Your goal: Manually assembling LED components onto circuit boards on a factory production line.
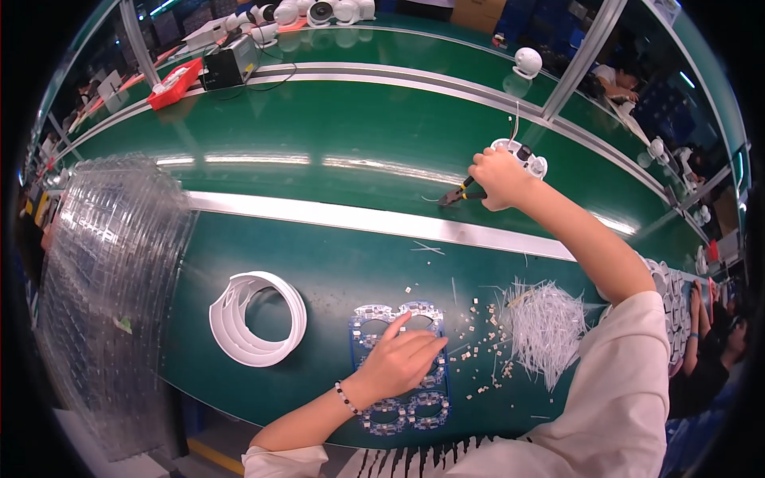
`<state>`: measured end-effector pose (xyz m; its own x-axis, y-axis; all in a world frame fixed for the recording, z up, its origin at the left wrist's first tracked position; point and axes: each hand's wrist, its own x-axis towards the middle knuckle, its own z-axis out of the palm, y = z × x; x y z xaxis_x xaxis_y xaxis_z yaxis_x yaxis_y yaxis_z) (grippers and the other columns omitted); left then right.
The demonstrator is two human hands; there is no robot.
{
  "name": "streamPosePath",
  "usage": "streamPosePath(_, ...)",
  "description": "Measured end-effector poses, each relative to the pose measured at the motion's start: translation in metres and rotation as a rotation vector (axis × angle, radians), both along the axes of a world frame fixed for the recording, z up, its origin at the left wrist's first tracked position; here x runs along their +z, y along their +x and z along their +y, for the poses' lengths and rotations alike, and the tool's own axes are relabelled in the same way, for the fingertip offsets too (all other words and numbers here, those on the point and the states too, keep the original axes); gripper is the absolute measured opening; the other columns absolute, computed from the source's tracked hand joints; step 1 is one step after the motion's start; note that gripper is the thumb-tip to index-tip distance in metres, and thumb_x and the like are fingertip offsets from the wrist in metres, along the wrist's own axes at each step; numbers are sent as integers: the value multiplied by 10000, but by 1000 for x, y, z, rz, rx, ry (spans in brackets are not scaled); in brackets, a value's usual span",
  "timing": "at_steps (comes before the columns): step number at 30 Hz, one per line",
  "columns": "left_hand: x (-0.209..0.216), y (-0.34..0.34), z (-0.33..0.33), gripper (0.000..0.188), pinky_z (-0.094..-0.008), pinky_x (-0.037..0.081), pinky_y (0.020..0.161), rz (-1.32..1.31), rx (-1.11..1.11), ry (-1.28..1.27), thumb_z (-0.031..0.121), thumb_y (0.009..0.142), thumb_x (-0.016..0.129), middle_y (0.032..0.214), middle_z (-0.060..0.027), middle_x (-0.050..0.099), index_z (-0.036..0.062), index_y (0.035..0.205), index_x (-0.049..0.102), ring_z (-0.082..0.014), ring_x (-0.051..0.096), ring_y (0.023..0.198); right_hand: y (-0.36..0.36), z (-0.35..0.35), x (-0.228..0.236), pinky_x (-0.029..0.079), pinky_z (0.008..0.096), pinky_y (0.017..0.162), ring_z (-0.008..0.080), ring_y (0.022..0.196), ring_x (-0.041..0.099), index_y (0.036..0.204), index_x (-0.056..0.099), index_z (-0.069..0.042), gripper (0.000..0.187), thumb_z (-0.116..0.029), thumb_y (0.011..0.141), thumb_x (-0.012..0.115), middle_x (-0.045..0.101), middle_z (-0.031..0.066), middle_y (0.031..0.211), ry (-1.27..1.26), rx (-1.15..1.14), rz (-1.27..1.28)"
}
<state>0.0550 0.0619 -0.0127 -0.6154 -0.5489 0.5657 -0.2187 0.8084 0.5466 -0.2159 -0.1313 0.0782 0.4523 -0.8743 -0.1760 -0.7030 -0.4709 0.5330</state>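
Observation:
My left hand [401, 360] lies with fingers stretched out over a blue circuit board panel [388, 423], which has several ring-shaped boards in it. Out over the green conveyor, my right hand [500, 177] is closed around cutting pliers [456, 195] with black and yellow handles, their jaws pointing left. Right by that hand's fingers is a white device part [538, 166] with dark pieces and thin wires standing up; whether the fingers also grip it, I cannot tell. Small pale connectors [488, 344] are scattered right of the panel, beside a heap of clear plastic strips [548, 331].
A white cylindrical housing [296, 312] lies left of the panel. Stacked clear plastic trays [115, 295] fill the left side. A metal rail [343, 219] separates table and conveyor. Farther off are a red bin [175, 84], a black box [231, 64] and a round white camera [527, 61].

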Motion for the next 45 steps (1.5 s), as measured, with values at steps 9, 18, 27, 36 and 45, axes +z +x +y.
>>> streamPosePath(9, 1, 0, 0, 236, -468, 417, 966, -21, 19, 17, 33, 775, 649, 883, -67, 665, 54, 1010, 650, -202, 646, 883, -8, 10, -2, 475, 351, 689, 246, 811, 606, 754, 675, -85, 223, -196, 562, 701, 616, 72, 815, -14, -62, 75)
streamPosePath(18, 12, 18, -35, 236, -481, 410, 962, 47, 233, -52, 3, 765, 629, 891, -84, 670, 43, 996, 654, -212, 644, 890, -29, 13, -2, 501, 346, 603, 257, 721, 639, 698, 665, -67, 188, -182, 560, 720, 632, 84, 742, -39, -88, -36)
streamPosePath(27, 6, 16, -31, 235, -469, 420, 952, 18, 220, -45, -8, 762, 630, 866, -83, 665, 41, 991, 652, -214, 642, 875, -35, 16, -2, 423, 312, 692, 209, 818, 585, 754, 670, -103, 224, -219, 569, 721, 605, 46, 818, -58, -46, 117)
streamPosePath(36, 8, 21, -37, 240, -454, 406, 965, 19, 244, -40, -4, 762, 628, 889, -88, 666, 37, 998, 647, -222, 640, 864, -56, 49, 24, 514, 377, 563, 289, 648, 638, 681, 663, -46, 184, -150, 537, 711, 630, 111, 681, -2, 16, -77)
streamPosePath(45, 0, 33, -48, 137, -458, 402, 960, -73, 304, 65, 50, 776, 650, 1022, -55, 644, 62, 913, 647, -251, 601, 971, -18, 200, 76, 409, 369, 837, 262, 886, 531, 825, 596, -9, 341, -88, 514, 713, 562, 102, 849, -54, -148, -224)
